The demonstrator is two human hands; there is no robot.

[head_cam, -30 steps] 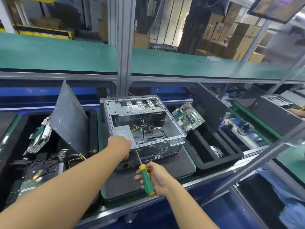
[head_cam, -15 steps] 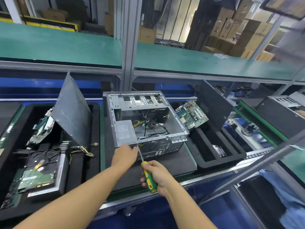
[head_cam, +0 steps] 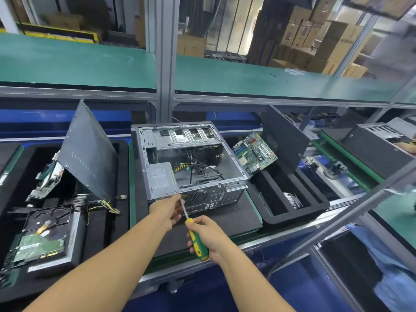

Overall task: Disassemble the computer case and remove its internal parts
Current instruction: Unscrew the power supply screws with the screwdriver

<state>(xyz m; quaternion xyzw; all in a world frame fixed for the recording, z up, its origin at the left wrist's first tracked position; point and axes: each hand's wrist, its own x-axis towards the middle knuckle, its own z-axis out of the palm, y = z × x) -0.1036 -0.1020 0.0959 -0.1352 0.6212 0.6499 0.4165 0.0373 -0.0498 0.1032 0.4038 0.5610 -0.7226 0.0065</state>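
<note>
One screwdriver (head_cam: 199,249) (right hand (head_cam: 209,237)) at case (head_cam: 225,192)

right grip (head_cam: 212,236) holds screwdriver (head_cam: 197,244) by case (head_cam: 213,195)

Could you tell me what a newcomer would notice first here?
The open computer case sits centre on the dark mat, cables and power supply inside. The right hand holds a green-and-yellow screwdriver at its near edge, the left hand beside the shaft.
</note>
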